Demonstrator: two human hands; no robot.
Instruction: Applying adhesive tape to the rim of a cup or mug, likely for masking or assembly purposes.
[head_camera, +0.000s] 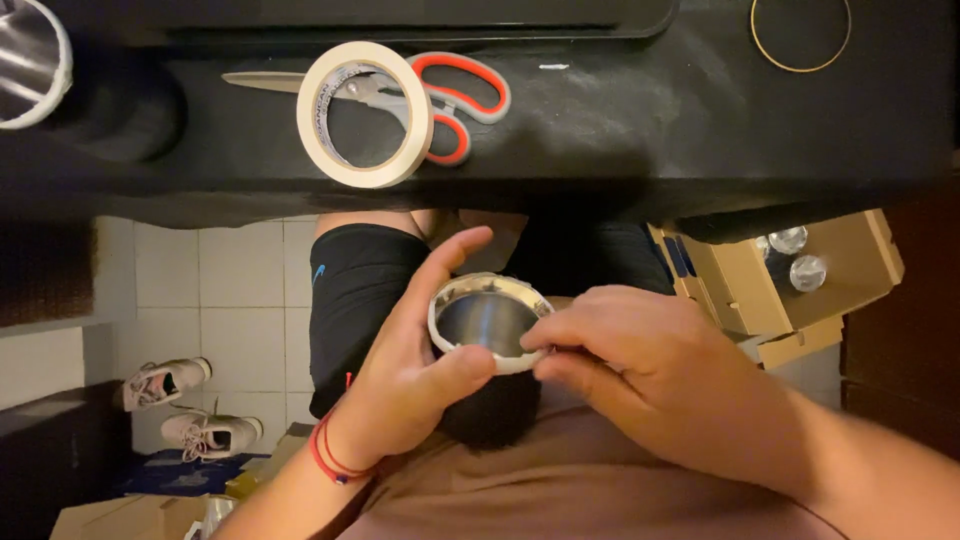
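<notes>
My left hand (415, 375) grips a dark metal cup (488, 330) held over my lap, thumb and fingers around its side. The cup's rim is wrapped in pale tape. My right hand (640, 365) pinches that taped rim at its right edge with thumb and fingertips. A red cord bracelet sits on my left wrist. On the black table (620, 130) above lie a roll of cream masking tape (365, 113) and red-handled scissors (440, 95), the roll resting over the scissors' blades.
Another metal cup with a taped rim (30, 60) stands at the table's far left. A thin gold ring (800, 35) lies top right. An open cardboard box (790, 280) with shiny round items sits right. Sneakers (190, 410) rest on the white tiled floor at left.
</notes>
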